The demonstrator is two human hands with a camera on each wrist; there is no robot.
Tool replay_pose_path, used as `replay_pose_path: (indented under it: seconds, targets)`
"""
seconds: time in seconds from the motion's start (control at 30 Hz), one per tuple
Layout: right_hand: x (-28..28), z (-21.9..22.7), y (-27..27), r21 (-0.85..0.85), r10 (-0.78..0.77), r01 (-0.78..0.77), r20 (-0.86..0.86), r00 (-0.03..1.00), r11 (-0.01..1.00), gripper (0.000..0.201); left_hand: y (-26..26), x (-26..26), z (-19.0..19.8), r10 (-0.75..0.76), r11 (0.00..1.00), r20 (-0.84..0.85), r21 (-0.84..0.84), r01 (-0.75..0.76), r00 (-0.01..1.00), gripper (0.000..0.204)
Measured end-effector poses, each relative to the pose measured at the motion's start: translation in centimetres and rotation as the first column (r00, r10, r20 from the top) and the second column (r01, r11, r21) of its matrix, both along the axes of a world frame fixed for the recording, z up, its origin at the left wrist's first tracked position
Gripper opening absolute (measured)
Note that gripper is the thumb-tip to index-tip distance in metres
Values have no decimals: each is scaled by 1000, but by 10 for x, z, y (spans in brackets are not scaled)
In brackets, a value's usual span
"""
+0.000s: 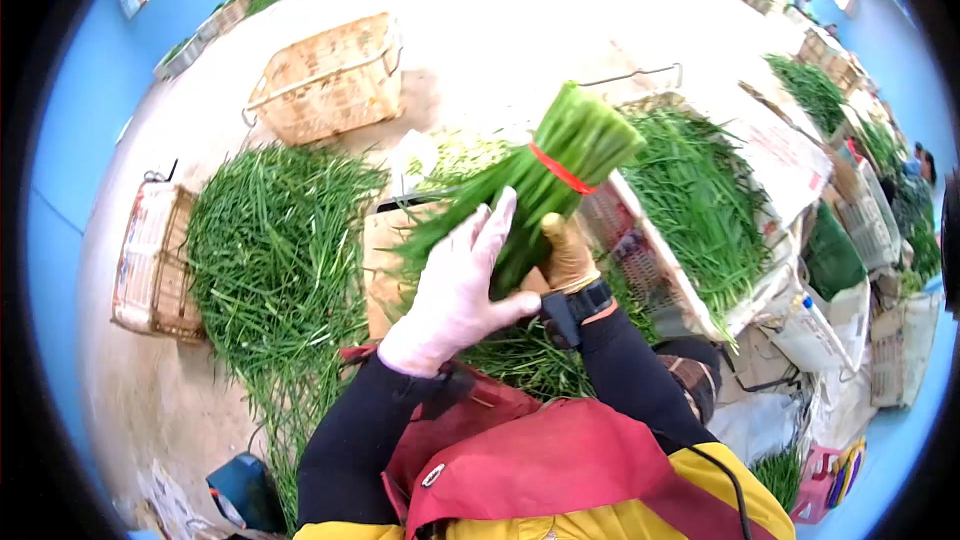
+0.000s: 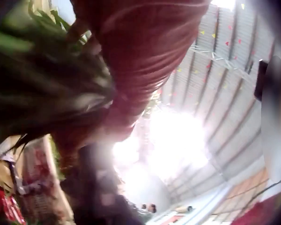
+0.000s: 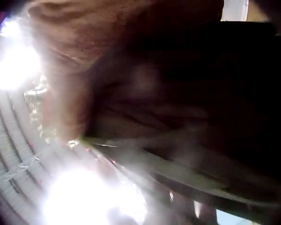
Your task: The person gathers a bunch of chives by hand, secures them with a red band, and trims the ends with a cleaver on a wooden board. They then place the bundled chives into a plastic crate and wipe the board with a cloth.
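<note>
A thick bundle of garlic chives is held up at a slant before my chest in the head view, cut ends to the upper right. A red band circles it near those ends. My right hand, in a tan glove, grips the bundle from its lower right side; most of its fingers are hidden behind the stems. My left hand, in a pale glove, lies along the leafy part with straight fingers and its thumb spread. Both wrist views are dark and blurred, with the bundle close to the lens.
A large heap of loose chives lies on the floor to the left, beside an upended crate. An orange-brown crate stands farther ahead. To the right, a crate is full of chives. Cardboard lies under the bundle's leaf tips.
</note>
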State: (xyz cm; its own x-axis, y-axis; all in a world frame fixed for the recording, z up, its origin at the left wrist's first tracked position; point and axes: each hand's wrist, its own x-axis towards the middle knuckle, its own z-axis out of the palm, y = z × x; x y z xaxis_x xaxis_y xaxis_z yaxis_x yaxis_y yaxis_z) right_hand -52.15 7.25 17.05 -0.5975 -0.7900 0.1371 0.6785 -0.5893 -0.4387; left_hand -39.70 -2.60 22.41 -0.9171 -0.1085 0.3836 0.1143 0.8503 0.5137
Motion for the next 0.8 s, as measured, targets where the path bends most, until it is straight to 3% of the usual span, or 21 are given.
replay_pose_path:
  seconds: [0.03,0.07,0.1,0.13,0.2,0.23,0.27,0.33,0.4,0.47,0.5,0.53,0.6,0.7,0.73,0.8]
  targets:
    - [-10,-2,22,8,32,-32,-30,999,999,67,6,7,15,-146,980,-13,132,146,989,106]
    - [-17,2,45,24,64,-63,-54,996,998,67,11,15,23,-156,963,-149,196,184,976,93]
    - [-23,-1,64,68,-31,41,-142,989,997,67,14,23,35,-117,937,-192,303,172,974,82]
    - [-20,-5,88,91,-37,46,-97,995,995,68,14,31,43,-73,899,-224,408,162,972,72]
    - [-25,-18,117,36,-24,30,-151,988,999,71,2,35,48,89,933,-204,361,-10,975,61]
    - [-28,-36,126,21,-82,88,-186,979,996,73,4,33,53,108,916,-99,396,-60,989,62]
    - [-23,-42,133,0,-148,151,-192,970,989,71,2,24,37,49,862,10,504,-47,999,71]
    - [-17,-51,145,13,-146,154,-261,954,988,71,9,8,-2,-216,693,15,707,142,976,83]
    - [1,-49,150,72,-180,206,-267,947,976,74,30,1,-38,-435,356,-39,910,212,900,93]
    - [15,-50,153,106,-167,199,-259,951,974,78,62,10,-42,-493,307,-65,920,243,868,104]
    - [21,-52,155,118,-151,185,-252,956,976,81,71,9,-64,-525,251,-34,948,193,851,109]
    - [23,-53,155,98,-125,157,-271,954,983,83,80,9,-85,-558,194,-8,971,139,830,113]
    - [16,-67,162,47,-7,17,-190,982,999,86,96,23,-77,-617,17,-34,998,57,786,114]
    - [22,-59,164,-57,133,-130,46,990,990,89,99,36,-76,-621,-15,-48,999,49,782,103]
    - [29,-43,170,123,46,-24,-184,982,992,88,98,38,-80,-628,-42,-69,998,54,775,98]
    - [30,-30,173,277,-7,119,-376,927,954,89,102,42,-66,-600,-82,-137,991,110,788,81]
